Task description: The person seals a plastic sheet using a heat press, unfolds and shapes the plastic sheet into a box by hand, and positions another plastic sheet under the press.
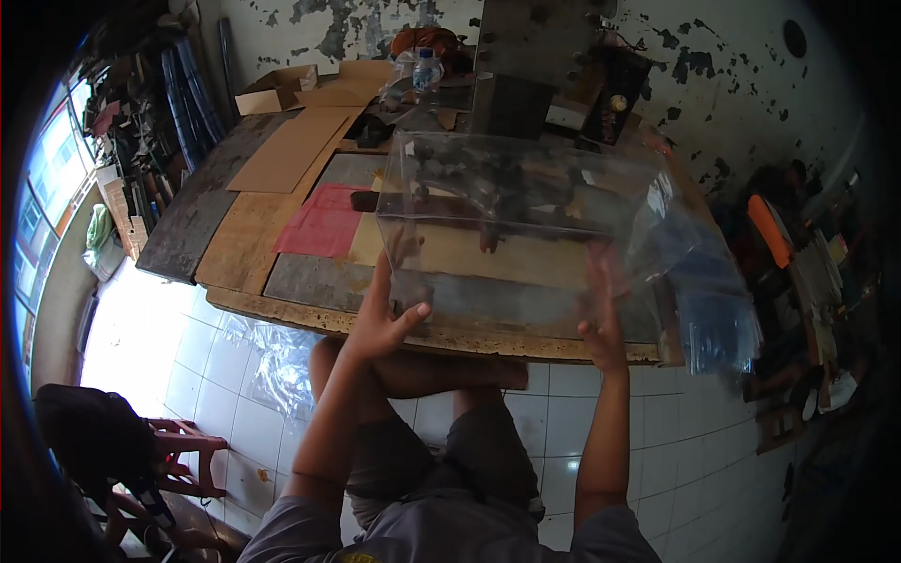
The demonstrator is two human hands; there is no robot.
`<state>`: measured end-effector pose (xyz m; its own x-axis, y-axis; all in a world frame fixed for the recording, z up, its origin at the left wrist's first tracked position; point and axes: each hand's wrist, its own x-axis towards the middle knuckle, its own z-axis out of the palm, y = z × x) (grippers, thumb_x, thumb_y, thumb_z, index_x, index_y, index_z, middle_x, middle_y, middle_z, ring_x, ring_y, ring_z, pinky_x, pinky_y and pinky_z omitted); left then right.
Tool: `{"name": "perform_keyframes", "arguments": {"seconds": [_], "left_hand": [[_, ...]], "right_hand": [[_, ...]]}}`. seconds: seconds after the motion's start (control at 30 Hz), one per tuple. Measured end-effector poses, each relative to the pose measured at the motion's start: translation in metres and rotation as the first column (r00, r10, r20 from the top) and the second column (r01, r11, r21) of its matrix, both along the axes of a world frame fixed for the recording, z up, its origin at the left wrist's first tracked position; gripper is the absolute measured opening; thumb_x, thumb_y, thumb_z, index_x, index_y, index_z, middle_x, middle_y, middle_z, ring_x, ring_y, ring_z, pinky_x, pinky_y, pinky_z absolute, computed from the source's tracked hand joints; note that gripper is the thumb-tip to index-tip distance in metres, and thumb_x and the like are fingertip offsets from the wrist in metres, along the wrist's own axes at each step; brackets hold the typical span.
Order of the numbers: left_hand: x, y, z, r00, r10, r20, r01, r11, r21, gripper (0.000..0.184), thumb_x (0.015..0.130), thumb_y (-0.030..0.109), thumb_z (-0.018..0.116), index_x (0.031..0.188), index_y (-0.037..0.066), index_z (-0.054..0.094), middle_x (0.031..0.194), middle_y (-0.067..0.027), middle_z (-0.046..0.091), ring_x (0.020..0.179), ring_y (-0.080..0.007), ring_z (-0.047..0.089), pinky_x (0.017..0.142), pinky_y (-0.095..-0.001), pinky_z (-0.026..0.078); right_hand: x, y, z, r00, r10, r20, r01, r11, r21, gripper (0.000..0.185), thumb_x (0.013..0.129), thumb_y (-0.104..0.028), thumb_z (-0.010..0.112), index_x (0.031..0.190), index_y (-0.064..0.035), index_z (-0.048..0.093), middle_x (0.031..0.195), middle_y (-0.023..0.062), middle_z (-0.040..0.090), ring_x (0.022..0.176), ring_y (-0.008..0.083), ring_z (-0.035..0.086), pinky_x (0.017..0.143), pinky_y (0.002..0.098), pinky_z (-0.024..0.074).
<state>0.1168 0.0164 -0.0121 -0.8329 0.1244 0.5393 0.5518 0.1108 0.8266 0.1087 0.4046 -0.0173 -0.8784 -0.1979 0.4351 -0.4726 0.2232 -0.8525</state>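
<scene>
A clear plastic box, seen through to the table behind, is held between my two hands above the front edge of the worktable. My left hand is on its left side, fingers reaching up along the wall and thumb pointing inward. On the right side my right hand presses with its fingers raised, partly blurred behind the plastic. A red sheet lies on the table left of the box. Clear plastic sheets hang over the table's right front corner.
Cardboard pieces lie on the wooden worktable at the left. A water bottle stands at the back, near a dark metal machine. Crumpled plastic and a red stool are on the floor at the left.
</scene>
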Motion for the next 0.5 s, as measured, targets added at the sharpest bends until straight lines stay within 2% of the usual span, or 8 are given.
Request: {"name": "perform_keyframes", "arguments": {"seconds": [0.03, 0.13, 0.23, 0.33, 0.43, 0.5], "left_hand": [[0.001, -0.008, 0.005, 1.0, 0.003, 0.0, -0.003, 0.998, -0.059, 0.108, 0.089, 0.043, 0.078, 0.168, 0.003, 0.015, 0.164, -0.0247, 0.037, 0.153, -0.0341, 0.036, 0.124, -0.0445, 0.028], [-0.001, -0.025, 0.027, 0.993, -0.098, 0.068, 0.108, 0.978, -0.178, 0.117, 0.082, 0.042, 0.085, 0.168, 0.003, 0.015, 0.165, -0.026, 0.037, 0.155, -0.036, 0.035, 0.124, -0.044, 0.028], [-0.012, -0.028, 0.0, 0.99, -0.072, 0.121, 0.085, 0.991, -0.1, 0.126, 0.074, 0.059, 0.089, 0.167, 0.005, 0.022, 0.152, -0.0216, 0.051, 0.143, -0.0346, 0.049, 0.118, -0.0472, 0.038], [-0.015, -0.03, -0.012, 0.991, -0.058, 0.12, 0.084, 0.972, -0.219, 0.128, 0.071, 0.049, 0.095, 0.167, 0.006, 0.022, 0.151, -0.0207, 0.053, 0.142, -0.0331, 0.05, 0.119, -0.0452, 0.038], [-0.011, -0.029, -0.009, 0.991, -0.013, 0.135, 0.056, 0.946, -0.319, 0.125, 0.071, 0.042, 0.095, 0.167, 0.007, 0.023, 0.149, -0.0207, 0.054, 0.142, -0.0317, 0.051, 0.119, -0.0436, 0.038], [-0.006, -0.027, 0.0, 0.986, -0.038, 0.165, 0.077, 0.968, -0.237, 0.12, 0.072, 0.043, 0.093, 0.164, 0.004, 0.029, 0.146, -0.023, 0.057, 0.141, -0.0363, 0.051, 0.118, -0.0468, 0.039]], "right_hand": [[0.0, 0.001, 0.0, 1.0, 0.01, 0.009, -0.01, 1.0, 0.0, 0.129, 0.083, -0.077, 0.072, 0.17, -0.0055, 0.01, 0.172, 0.0199, 0.027, 0.161, 0.0306, 0.019, 0.13, 0.0444, 0.0137], [0.0, -0.001, 0.0, 1.0, 0.019, 0.011, -0.019, 0.999, 0.049, 0.129, 0.083, -0.074, 0.075, 0.17, -0.0049, 0.009, 0.171, 0.0205, 0.029, 0.162, 0.0309, 0.019, 0.129, 0.0444, 0.0137], [-0.003, 0.001, 0.002, 0.999, 0.028, 0.019, -0.03, 0.996, 0.083, 0.129, 0.083, -0.073, 0.076, 0.169, -0.0045, 0.009, 0.17, 0.0209, 0.03, 0.161, 0.0307, 0.019, 0.129, 0.0449, 0.0146], [0.0, 0.0, 0.006, 0.996, 0.034, 0.083, -0.038, 0.998, 0.046, 0.128, 0.083, -0.073, 0.076, 0.169, -0.0045, 0.01, 0.17, 0.0205, 0.031, 0.161, 0.0307, 0.022, 0.128, 0.0447, 0.0173], [0.003, -0.009, 0.015, 0.993, 0.039, 0.111, -0.039, 0.999, 0.004, 0.128, 0.083, -0.074, 0.076, 0.169, -0.0051, 0.011, 0.168, 0.0191, 0.033, 0.159, 0.0304, 0.025, 0.127, 0.044, 0.0201], [0.003, -0.012, 0.016, 0.994, 0.035, 0.107, -0.035, 0.999, 0.0, 0.128, 0.083, -0.075, 0.075, 0.169, -0.0056, 0.011, 0.167, 0.0179, 0.034, 0.158, 0.0298, 0.027, 0.126, 0.0433, 0.0223]]}}
